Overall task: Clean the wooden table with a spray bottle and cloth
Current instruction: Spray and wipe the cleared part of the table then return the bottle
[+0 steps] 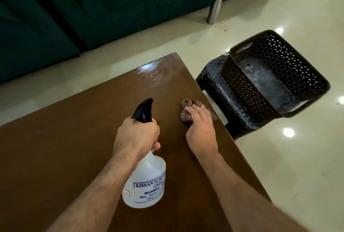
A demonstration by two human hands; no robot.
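Note:
My left hand (136,135) grips the neck of a translucent white spray bottle (147,181) with a black trigger head, held above the brown wooden table (74,148) and pointing toward its far corner. That far corner glistens wet. A crumpled brown cloth (187,109) lies near the table's right edge, and my right hand (202,131) rests on it with fingers curled over it.
A dark perforated plastic basket (275,75) sits on a dark stool (223,97) just right of the table. A steel bottle (216,3) stands on the cream tiled floor beyond. A teal sofa (93,8) runs along the far side.

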